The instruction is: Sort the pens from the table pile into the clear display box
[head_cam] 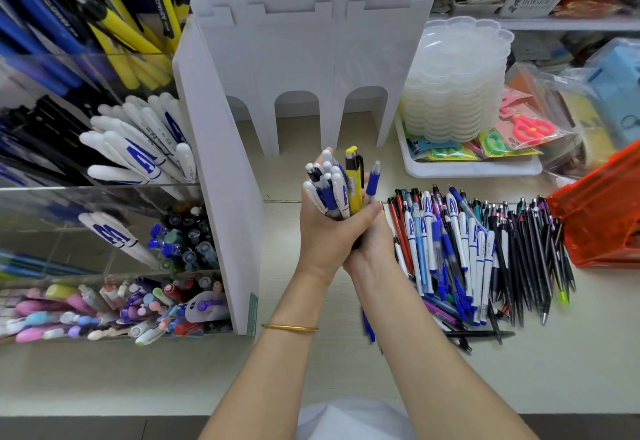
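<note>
White and blue dominate my feed, broken by yellow and orange.
I see the bundle [332, 190] of pens as white with blue lettering and blue grips, plus one yellow-and-black pen [354, 180]. The pile [485, 252] on the cream table [311, 370] mixes white, blue, red, purple and black. The basket [602, 211] is orange, the bracelet [290, 327] gold, the scissors [530, 126] pink.

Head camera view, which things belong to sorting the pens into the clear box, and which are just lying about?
Job: pen bundle, gripped by left hand and right hand; pen pile on the table; clear display box.
Lying about: stack of plastic dishes; packaged scissors; orange basket; white stand.
</note>
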The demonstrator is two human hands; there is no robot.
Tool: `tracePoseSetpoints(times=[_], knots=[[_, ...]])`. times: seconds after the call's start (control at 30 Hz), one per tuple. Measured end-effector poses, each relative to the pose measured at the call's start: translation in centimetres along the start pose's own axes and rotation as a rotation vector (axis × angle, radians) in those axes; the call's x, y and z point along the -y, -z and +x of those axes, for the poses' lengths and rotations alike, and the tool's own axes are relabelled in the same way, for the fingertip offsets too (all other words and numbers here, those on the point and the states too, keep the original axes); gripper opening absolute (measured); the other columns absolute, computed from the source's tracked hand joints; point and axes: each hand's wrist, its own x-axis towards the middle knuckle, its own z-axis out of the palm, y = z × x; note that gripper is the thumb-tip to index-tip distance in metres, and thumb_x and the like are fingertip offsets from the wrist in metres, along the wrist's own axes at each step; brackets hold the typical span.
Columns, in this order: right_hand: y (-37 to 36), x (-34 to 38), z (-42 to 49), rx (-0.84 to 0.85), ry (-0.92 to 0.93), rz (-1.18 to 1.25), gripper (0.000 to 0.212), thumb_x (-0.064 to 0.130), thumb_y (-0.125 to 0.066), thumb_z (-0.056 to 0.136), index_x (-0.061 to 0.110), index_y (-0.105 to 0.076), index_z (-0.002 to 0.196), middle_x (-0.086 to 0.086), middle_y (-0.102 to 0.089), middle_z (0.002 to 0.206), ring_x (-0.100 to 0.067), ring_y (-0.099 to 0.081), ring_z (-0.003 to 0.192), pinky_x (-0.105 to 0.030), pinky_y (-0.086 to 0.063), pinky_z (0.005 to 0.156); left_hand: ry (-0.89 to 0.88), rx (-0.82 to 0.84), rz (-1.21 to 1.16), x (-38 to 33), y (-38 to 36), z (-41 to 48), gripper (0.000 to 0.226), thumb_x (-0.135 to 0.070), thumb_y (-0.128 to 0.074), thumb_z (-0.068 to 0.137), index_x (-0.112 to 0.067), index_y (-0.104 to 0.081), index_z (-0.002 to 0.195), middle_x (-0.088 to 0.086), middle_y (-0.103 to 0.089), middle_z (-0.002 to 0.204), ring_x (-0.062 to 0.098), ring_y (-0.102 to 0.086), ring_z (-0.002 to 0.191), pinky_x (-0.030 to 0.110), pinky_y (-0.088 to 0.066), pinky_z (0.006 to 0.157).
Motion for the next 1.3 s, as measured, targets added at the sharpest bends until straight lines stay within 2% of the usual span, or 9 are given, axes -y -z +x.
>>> tracePoseSetpoints(times=[0.1, 0.27, 0.47, 0.57, 0.63, 0.77, 0.93, 1.1, 1.3], knots=[[0.4, -0.4, -1.1, -0.05, -0.077, -0.119, 0.031, 0.031, -0.06, 0.087, 0.014, -0.069, 0.112, -0.009, -0.07, 0.113, -0.024, -0.068, 0.101, -0.039, -0.054, 0.086, 0.046, -0.021, 0.0, 0.4, 0.3, 0.0, 0.043, -0.002, -0.08, 0.073, -0.003, -0.064, 0.113, 0.006, -0.073, 0.1, 0.011, -0.071, 0.092, 0.019, -0.054, 0.077], [1.5, -0.9, -2.8, -0.079, -0.179, -0.468, 0.035, 0.052, -0.049, 0.092, 0.026, -0.071, 0.098, 0.002, -0.074, 0.1, -0.019, -0.065, 0.103, -0.041, -0.054, 0.087, 0.096, -0.084, -0.024, 0.9, 0.9, -1.1, 0.034, -0.003, -0.076, 0.078, -0.005, -0.065, 0.11, 0.006, -0.072, 0.093, 0.01, -0.071, 0.085, 0.018, -0.054, 0.071], [3.4, -1.0, -5.0, -0.068, -0.119, -0.872, 0.028, 0.028, -0.045, 0.096, 0.02, -0.064, 0.077, 0.002, -0.068, 0.069, -0.012, -0.063, 0.063, -0.03, -0.054, 0.063, 0.233, -0.183, -0.07, 1.6, 2.4, -3.8, 0.03, -0.002, -0.071, 0.081, -0.012, -0.062, 0.108, 0.003, -0.069, 0.087, 0.006, -0.069, 0.073, 0.016, -0.053, 0.062], [3.8, -0.9, -5.5, -0.061, -0.029, -0.918, 0.018, 0.01, -0.047, 0.087, 0.009, -0.061, 0.076, -0.004, -0.061, 0.065, -0.015, -0.058, 0.054, -0.024, -0.047, 0.048, 0.344, -0.202, -0.153, 1.7, 3.7, -5.5, 0.021, -0.001, -0.069, 0.082, -0.012, -0.062, 0.098, 0.003, -0.067, 0.076, 0.014, -0.068, 0.068, 0.031, -0.058, 0.064], [3.5, -1.0, -5.9, -0.051, 0.029, -0.909, 0.014, 0.008, -0.048, 0.088, 0.006, -0.061, 0.088, -0.006, -0.059, 0.072, -0.014, -0.055, 0.055, -0.026, -0.047, 0.05, 0.391, -0.143, -0.211, 1.6, 4.8, -7.0, 0.017, 0.0, -0.068, 0.083, -0.011, -0.063, 0.096, 0.002, -0.068, 0.07, 0.016, -0.067, 0.065, 0.034, -0.058, 0.065], [2.5, -1.4, -7.5, 0.061, 0.095, -0.923, 0.022, 0.018, -0.047, 0.095, 0.01, -0.06, 0.078, 0.001, -0.057, 0.062, -0.015, -0.048, 0.053, -0.03, -0.041, 0.05, 0.414, 0.011, -0.313, 1.3, 7.2, -9.2, 0.023, -0.001, -0.066, 0.085, -0.005, -0.062, 0.108, 0.005, -0.069, 0.074, 0.017, -0.066, 0.064, 0.032, -0.055, 0.062], [1.4, -3.4, -11.1, 0.192, 0.179, -0.974, 0.034, 0.037, -0.048, 0.098, 0.005, -0.057, 0.088, -0.016, -0.052, 0.078, -0.019, -0.043, 0.051, -0.031, -0.032, 0.046, 0.39, 0.221, -0.314, -0.3, 10.8, -11.1, 0.022, 0.003, -0.06, 0.087, -0.01, -0.063, 0.106, 0.001, -0.071, 0.075, 0.014, -0.066, 0.063, 0.028, -0.055, 0.06], [0.8, -7.0, -15.6, 0.235, 0.272, -0.996, 0.035, 0.026, -0.06, 0.093, -0.009, -0.055, 0.086, -0.001, -0.046, 0.051, -0.018, -0.038, 0.044, -0.031, -0.031, 0.046, 0.392, 0.406, -0.333, -1.5, 15.9, -13.3, 0.029, -0.006, -0.063, 0.079, -0.009, -0.062, 0.108, 0.006, -0.069, 0.081, 0.016, -0.065, 0.065, 0.029, -0.054, 0.06], [0.0, -11.7, -19.2, 0.283, 0.247, -1.024, 0.041, 0.021, -0.056, 0.096, 0.022, -0.063, 0.055, 0.005, -0.048, 0.043, -0.012, -0.038, 0.038, -0.022, -0.033, 0.038, 0.416, 0.45, -0.294, -2.2, 22.0, -15.6, 0.018, 0.003, -0.057, 0.088, -0.01, -0.064, 0.099, 0.004, -0.069, 0.074, 0.016, -0.065, 0.063, 0.027, -0.055, 0.059]])
